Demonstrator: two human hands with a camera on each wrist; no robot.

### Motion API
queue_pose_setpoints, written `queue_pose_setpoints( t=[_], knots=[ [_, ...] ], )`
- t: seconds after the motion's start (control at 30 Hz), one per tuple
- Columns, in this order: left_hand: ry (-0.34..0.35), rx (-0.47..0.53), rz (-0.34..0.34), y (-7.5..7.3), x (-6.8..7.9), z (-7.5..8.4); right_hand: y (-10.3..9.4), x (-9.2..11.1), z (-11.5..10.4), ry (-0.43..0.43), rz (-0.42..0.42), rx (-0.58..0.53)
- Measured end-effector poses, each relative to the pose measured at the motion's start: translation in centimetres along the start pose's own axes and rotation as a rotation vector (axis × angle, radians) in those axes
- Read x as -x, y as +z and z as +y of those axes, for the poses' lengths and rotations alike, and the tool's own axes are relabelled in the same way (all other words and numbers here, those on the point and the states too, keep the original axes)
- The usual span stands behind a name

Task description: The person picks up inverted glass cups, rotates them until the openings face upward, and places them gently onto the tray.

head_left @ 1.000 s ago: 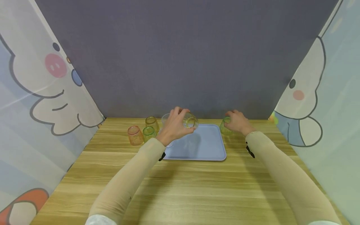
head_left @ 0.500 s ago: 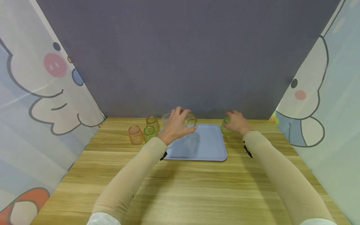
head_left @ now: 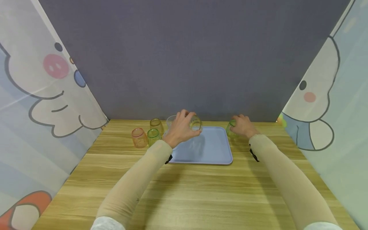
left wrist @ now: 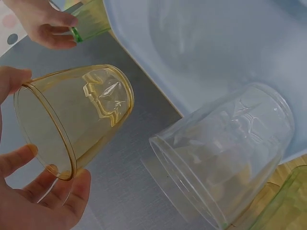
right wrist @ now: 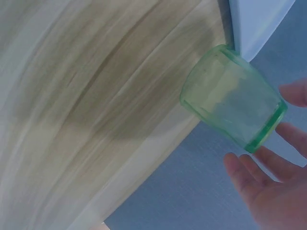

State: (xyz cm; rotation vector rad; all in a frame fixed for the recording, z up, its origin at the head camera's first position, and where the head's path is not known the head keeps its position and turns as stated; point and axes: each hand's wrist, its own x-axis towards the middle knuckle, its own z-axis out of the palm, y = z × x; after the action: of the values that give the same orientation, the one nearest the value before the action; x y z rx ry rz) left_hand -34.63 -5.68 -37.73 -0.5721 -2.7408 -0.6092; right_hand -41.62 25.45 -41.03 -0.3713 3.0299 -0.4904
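Note:
My left hand (head_left: 180, 129) grips a pale yellow cup (left wrist: 108, 98) by its rim, thumb on one side and fingers on the other. That cup is over the blue tray (head_left: 214, 148). A clear cup (left wrist: 230, 148) stands on the tray's left part, largely behind my left hand in the head view. To the right of the tray, my right hand (head_left: 243, 126) is at the top edge of a green cup (right wrist: 232, 98), thumb and fingers on opposite sides of its rim. The green cup stands upright on the table.
Left of the tray, a pink cup (head_left: 139, 138), an amber cup (head_left: 156, 125) and a second green cup (head_left: 154, 136) stand close together on the wooden table (head_left: 198, 195). A grey panel (head_left: 195, 64) rises behind the table, with patterned cloth at both sides.
The head view has shifted very slightly. Both hands stay nearly in place, the left still holding the yellow cup and the right still at the green one.

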Motion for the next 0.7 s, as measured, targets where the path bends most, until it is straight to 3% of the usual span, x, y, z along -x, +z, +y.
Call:
queue_pose_setpoints(
  t=[0.43, 0.7],
  knots=[
    [-0.017, -0.005, -0.015, 0.56, -0.26, 0.21, 0.45, 0.45, -0.06, -0.001, 0.008, 0.045],
    [-0.013, -0.026, -0.036, 0.66, -0.45, 0.37, -0.40, 0.67, -0.40, -0.039, -0.016, 0.047]
  ],
)
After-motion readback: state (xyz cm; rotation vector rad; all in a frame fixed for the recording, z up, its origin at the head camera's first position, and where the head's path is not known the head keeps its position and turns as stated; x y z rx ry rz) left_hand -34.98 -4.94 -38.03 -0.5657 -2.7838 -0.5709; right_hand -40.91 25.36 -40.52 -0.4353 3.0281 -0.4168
